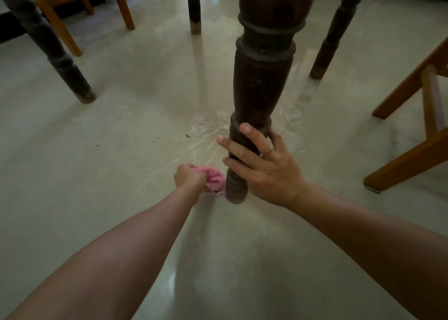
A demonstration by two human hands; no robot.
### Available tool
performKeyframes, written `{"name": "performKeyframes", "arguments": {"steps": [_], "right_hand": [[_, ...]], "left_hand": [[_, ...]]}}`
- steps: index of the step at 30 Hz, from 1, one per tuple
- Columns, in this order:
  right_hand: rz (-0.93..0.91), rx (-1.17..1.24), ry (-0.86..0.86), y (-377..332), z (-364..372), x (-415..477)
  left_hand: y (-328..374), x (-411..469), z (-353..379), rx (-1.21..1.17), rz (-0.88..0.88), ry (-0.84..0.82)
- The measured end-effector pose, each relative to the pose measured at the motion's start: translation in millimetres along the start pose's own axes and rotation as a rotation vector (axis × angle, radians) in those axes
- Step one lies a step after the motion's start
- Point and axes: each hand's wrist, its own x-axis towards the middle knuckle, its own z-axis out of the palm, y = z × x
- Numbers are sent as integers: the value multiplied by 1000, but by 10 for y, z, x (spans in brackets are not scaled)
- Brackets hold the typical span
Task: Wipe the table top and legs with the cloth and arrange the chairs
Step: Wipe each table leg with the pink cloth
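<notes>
A dark turned wooden table leg (pixel 260 77) stands in the middle of the view, seen from below the table. My right hand (pixel 265 166) grips its lower part, fingers curled round the front and thumb behind. My left hand (pixel 190 176) holds a bunched pink cloth (pixel 214 179) against the left side of the leg's foot, just above the floor. Three more dark table legs stand further off: one at the left (pixel 63 60), one at the back (pixel 195 9) and one at the right (pixel 332 40). The table top is out of view.
A light wooden chair (pixel 80 6) stands at the back left, behind the left table leg. Another light wooden chair (pixel 417 115) stands close at the right. A sheet of clear plastic (pixel 208 135) lies crumpled on the glossy pale floor around the near leg.
</notes>
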Motion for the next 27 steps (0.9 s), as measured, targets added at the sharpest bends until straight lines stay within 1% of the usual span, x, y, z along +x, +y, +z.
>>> {"name": "performKeyframes", "arguments": {"steps": [1,3,5,7,8,9,10,12,14,17,20,22,24,27], "right_hand": [[-1,2,-9,1,2,-3],[2,4,-10,-4,5,8],[11,5,9,-15,6,17],[13,6,8,-21,-6,13],[11,2,-2,-20,-18,10],[8,-5,-17,-19,-33,9],[6,-13,-38,-19,-53,1],[9,-24,-78,-23,-98,-16],[24,-31,-100,-43,-146,-23],[51,-41,-136,-99,-239,-14],[67,-29,-233,-183,-388,1],[102,15,-353,-234,-546,28],[157,59,-536,-298,-730,91],[210,22,-790,-413,-1007,286]], "left_hand": [[-5,-22,33,6,3,-44],[-83,-141,103,108,-7,-226],[-181,-250,74,289,-16,-444],[-246,-404,6,478,-56,-725],[-254,-486,-23,547,-60,-825],[-251,-535,-58,597,-42,-861],[-232,-552,-102,622,-12,-844],[-189,-522,-256,629,66,-724],[-175,-476,-484,566,102,-597],[-234,-539,-834,480,89,-465],[-376,-752,-1125,366,54,-420],[-470,-953,-1266,267,28,-369],[-541,-1203,-1410,212,-6,-285],[-659,-1615,-1651,137,-106,-246]]}}
